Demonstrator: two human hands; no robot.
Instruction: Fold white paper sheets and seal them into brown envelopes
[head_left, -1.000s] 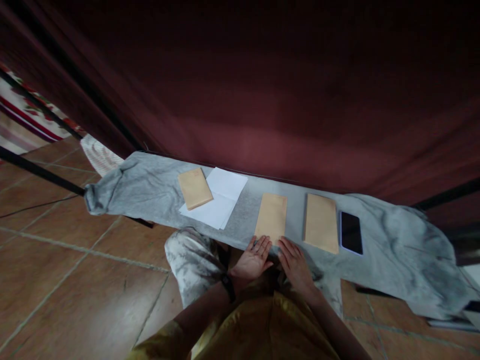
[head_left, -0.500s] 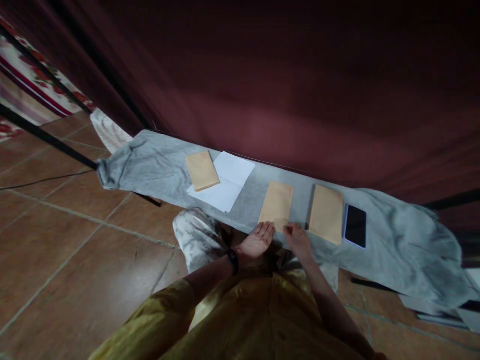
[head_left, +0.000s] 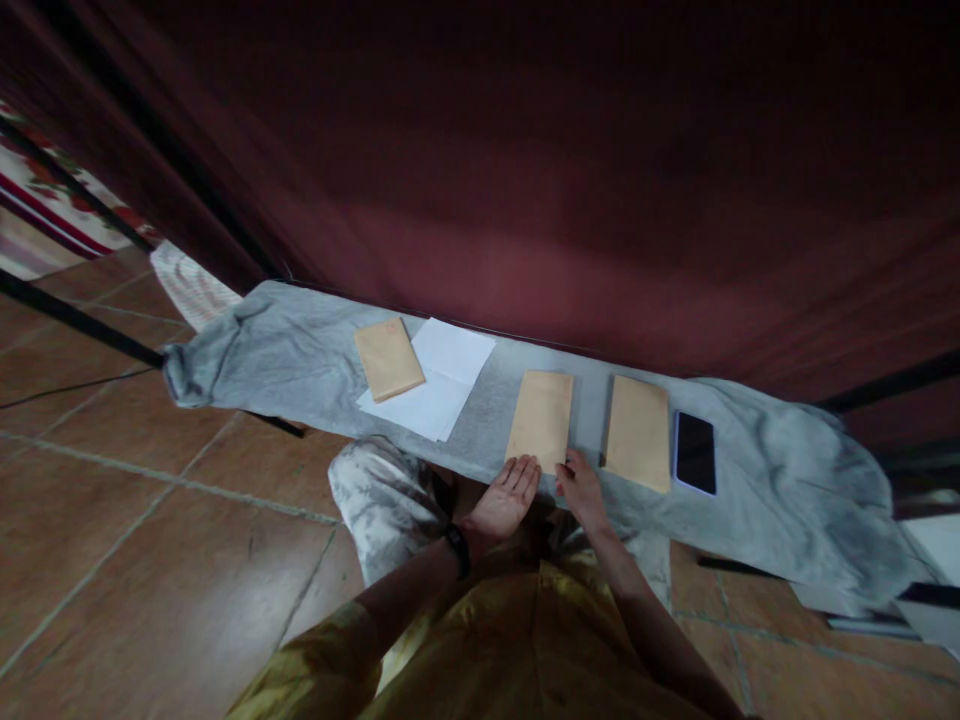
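A brown envelope (head_left: 541, 415) lies on the grey cloth (head_left: 480, 425) in front of me. My left hand (head_left: 506, 497), with a black band on its wrist, rests palm up at the envelope's near left corner, fingers stretched out. At the near right corner is my right hand (head_left: 580, 490), its fingers curled against the envelope's edge; whether they pinch it is too small to tell. To the right lies another brown envelope (head_left: 637, 432). On the left, a third brown envelope (head_left: 389, 358) partly covers white paper sheets (head_left: 450, 385).
A phone (head_left: 695, 452) lies right of the envelopes. The cloth is bunched at both ends of the narrow surface. A dark red curtain (head_left: 480, 240) hangs along its far edge. Black metal bars (head_left: 82, 320) stand at the left.
The view has shifted a little, moving the scene slightly left. My right hand's fingers have shifted slightly at the envelope's near right corner. My left hand stays at the near left corner.
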